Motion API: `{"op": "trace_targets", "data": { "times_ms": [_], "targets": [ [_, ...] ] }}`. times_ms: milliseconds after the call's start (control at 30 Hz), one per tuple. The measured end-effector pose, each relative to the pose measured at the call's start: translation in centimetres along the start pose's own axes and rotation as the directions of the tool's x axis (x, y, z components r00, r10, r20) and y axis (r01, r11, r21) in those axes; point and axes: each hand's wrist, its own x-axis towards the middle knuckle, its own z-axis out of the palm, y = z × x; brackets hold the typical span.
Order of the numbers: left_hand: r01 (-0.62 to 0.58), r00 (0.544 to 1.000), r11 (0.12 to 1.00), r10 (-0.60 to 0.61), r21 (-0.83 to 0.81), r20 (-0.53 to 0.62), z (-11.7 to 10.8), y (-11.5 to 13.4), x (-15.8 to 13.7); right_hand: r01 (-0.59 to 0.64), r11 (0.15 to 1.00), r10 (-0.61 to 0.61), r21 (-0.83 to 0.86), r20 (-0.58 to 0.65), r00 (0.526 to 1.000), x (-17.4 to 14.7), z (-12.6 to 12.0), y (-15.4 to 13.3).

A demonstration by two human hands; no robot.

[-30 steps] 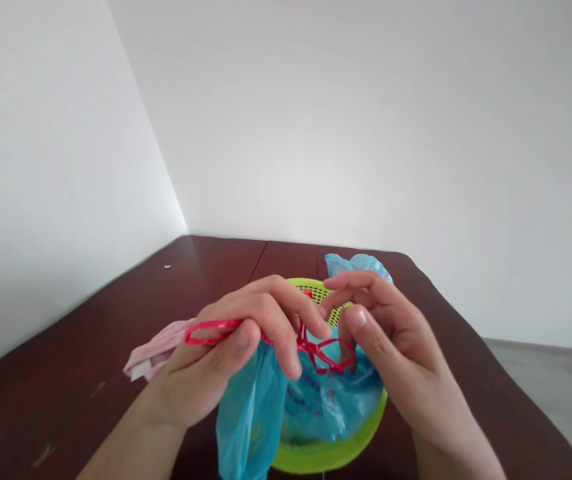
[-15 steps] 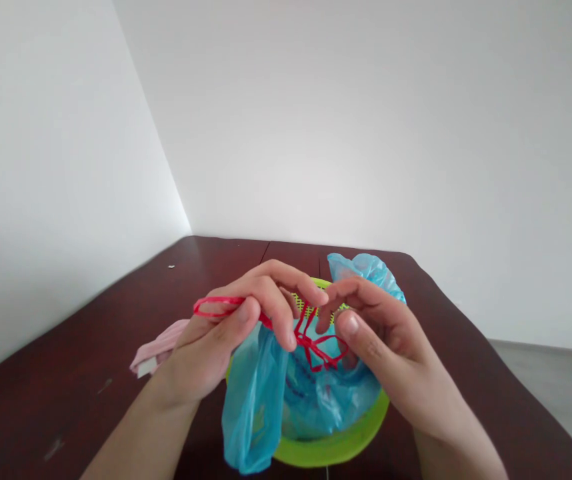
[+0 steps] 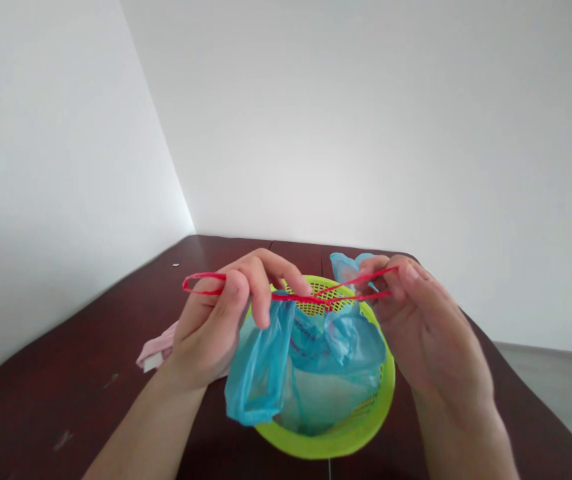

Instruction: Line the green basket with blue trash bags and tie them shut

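Observation:
A red plastic drawstring (image 3: 351,283) is stretched across between my two hands, above a lime-green mesh basket (image 3: 323,448). My left hand (image 3: 211,337) pinches it between thumb and fingers, and a small loop sticks out past the thumb. On the other side, my right hand (image 3: 433,333) is closed on the far end of a longer loop. A translucent blue plastic bag (image 3: 261,373) hangs from the string below my left fingers. More of its crumpled film lies inside the basket. What is under the film is hard to make out.
A pink cloth (image 3: 159,348) with a white patch lies on the dark red-brown table (image 3: 81,347), left of my left hand. Another bunch of blue film (image 3: 345,265) stands behind the basket. White walls (image 3: 366,133) rise at the table's back and left.
My right hand has moved right, away from my left, drawing the tangled red string out into a long taut loop. Both hands are slightly higher, and more of the basket's inside shows.

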Motion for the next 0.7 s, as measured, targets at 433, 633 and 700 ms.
{"op": "trace_targets", "data": {
  "times_ms": [433,633,700],
  "targets": [
    [-0.030,0.999,0.867,0.034,0.497,0.000,-1.9,-0.5,-0.3,0.041,0.837,0.149,0.546,-0.300,0.942,1.2,-2.7,-1.4],
    [0.222,0.914,0.546,-0.405,0.808,0.022,-2.6,0.1,0.2,0.122,0.863,0.079,0.490,-0.370,0.926,1.1,-2.7,-1.3],
    [0.137,0.878,0.451,-0.467,0.882,0.103,-2.4,-0.1,0.2,0.107,0.889,0.046,0.446,-0.319,0.947,1.0,-2.2,-1.2]
  ]
}}
